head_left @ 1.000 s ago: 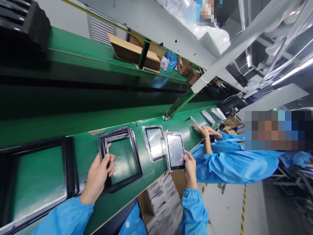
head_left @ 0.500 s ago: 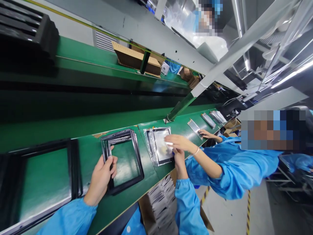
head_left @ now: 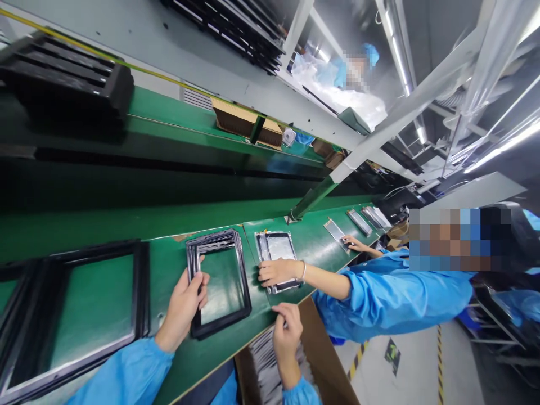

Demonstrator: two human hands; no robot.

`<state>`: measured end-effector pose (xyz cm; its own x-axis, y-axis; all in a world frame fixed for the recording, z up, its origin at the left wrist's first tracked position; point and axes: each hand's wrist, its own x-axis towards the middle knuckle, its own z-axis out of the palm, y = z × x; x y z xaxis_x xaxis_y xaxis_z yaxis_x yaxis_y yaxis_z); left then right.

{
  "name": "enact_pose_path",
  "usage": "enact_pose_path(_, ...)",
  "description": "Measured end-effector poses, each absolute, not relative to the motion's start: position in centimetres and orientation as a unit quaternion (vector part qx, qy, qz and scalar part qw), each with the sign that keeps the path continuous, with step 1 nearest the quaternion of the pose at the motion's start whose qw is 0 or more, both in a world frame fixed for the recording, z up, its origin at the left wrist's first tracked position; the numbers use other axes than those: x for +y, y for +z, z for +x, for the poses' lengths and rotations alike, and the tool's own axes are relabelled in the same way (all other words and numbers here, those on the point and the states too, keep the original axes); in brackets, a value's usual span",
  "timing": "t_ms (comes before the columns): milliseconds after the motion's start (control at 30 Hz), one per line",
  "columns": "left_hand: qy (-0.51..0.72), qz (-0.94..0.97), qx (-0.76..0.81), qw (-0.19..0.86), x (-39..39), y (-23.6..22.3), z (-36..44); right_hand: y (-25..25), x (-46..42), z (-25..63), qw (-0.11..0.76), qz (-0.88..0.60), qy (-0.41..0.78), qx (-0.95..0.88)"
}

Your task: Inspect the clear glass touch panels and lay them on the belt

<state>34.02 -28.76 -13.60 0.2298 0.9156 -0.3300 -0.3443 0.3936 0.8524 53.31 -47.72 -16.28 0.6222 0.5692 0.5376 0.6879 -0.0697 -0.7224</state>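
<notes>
My left hand [head_left: 183, 306] grips the left side of a small stack of black rectangular frames [head_left: 247, 301], thumb on top and fingers reaching inside the opening. The frames lie on the green bench. My right hand [head_left: 287, 337] hovers at the bench's front edge, above a cardboard box [head_left: 331, 360] of thin grey-white pieces [head_left: 264, 351]. Its fingers are curled together, and whatever they may hold is hidden. Beyond it, a co-worker's hand [head_left: 280, 272] rests on a flat dark-bordered panel in clear film [head_left: 280, 244].
Larger black frames [head_left: 141, 292] are stacked at left. A green-and-white post [head_left: 314, 197] rises from the bench [head_left: 230, 351]. The co-worker's other hand [head_left: 356, 244] touches a slim panel [head_left: 335, 229]; more panels [head_left: 359, 222] lie farther along. Black trays [head_left: 84, 73] stand at upper left.
My right hand has moved left and toward me, away from the wrapped panel. The co-worker's near hand has shifted left across that panel. My left hand keeps its grip. The view has shifted slightly.
</notes>
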Motion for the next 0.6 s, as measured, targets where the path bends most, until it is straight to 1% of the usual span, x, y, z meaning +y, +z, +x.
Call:
enact_pose_path(200,0.453,0.351,0.427,0.699,-29.1,-13.4,33.9,-16.2,-43.1,50.0,0.561,-0.689,0.079,-0.453)
enact_pose_path(333,0.467,0.374,0.407,0.690,-29.8,-12.2,33.8,-15.6,-40.7,49.3,0.602,-0.617,0.287,-0.418)
enact_pose_path(400,0.480,0.393,0.398,0.676,-30.3,-11.7,33.6,-15.1,-40.1,49.0,0.605,-0.593,0.355,-0.396)
enact_pose_path(500,0.489,0.427,0.399,0.647,-30.8,-11.4,33.3,-13.9,-39.7,48.6,0.603,-0.577,0.392,-0.387)
enact_pose_path(600,0.466,0.455,0.418,0.634,-31.2,-11.1,33.2,-12.4,-39.7,48.3,0.610,-0.580,0.370,-0.393)
